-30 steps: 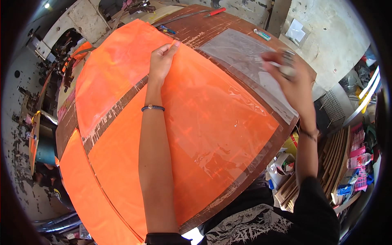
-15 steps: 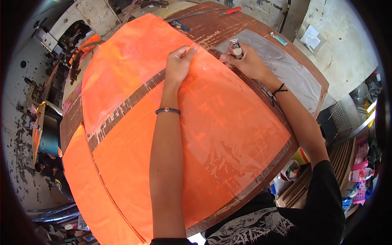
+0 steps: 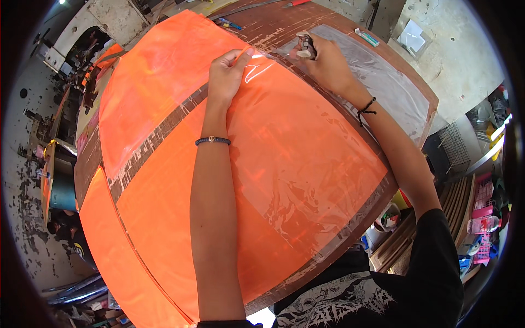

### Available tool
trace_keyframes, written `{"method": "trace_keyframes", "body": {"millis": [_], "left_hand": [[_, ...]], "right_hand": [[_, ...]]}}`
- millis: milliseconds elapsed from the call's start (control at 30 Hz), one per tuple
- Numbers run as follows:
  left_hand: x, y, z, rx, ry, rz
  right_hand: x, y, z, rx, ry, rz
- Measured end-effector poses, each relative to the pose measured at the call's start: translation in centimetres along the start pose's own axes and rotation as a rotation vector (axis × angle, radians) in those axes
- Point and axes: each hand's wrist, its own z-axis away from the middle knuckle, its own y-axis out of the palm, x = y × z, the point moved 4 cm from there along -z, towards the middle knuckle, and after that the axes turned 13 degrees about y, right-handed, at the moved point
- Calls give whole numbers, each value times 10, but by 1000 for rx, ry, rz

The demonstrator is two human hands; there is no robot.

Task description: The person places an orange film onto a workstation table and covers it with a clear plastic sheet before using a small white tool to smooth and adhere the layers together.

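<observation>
Orange fabric (image 3: 164, 218) lies over the table with a clear plastic sheet (image 3: 311, 180) on top of it. At the far edge of this layered piece, my left hand (image 3: 227, 74) is closed, thumb and fingers pinching the orange fabric and plastic together. My right hand (image 3: 328, 63) is wrapped round a small metal and beige tool (image 3: 306, 46) that looks like a stapler. It is held up to the right of the pinched edge, apart from it. Part of the tool is hidden by my fingers.
Another orange piece (image 3: 158, 82) lies farther left. Beyond my right hand rests a clear plastic sheet (image 3: 377, 82) with a small teal and white box (image 3: 367, 37) near it. A blue-handled tool (image 3: 229, 23) and a red-handled tool (image 3: 295, 3) lie at the far side.
My right hand has lifted back slightly from the edge and turned the tool. My left hand keeps its pinch, and the plastic beside it now catches a bright glare. The whole view has shifted a little.
</observation>
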Motion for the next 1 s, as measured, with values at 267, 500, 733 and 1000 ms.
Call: {"method": "trace_keyframes", "body": {"millis": [267,500,733,1000], "left_hand": [[0,1,0,6,-8,-8],[-13,-4,-4,30,-19,-4],[-26,-8,-19,148,27,-122],[-33,-5,-22,167,46,-139]], "right_hand": [[-56,-61,-12,-293,44,69],[-6,-36,16,117,162,-173],[14,-16,36,380,133,-293],[11,-14,35,436,277,-302]]}}
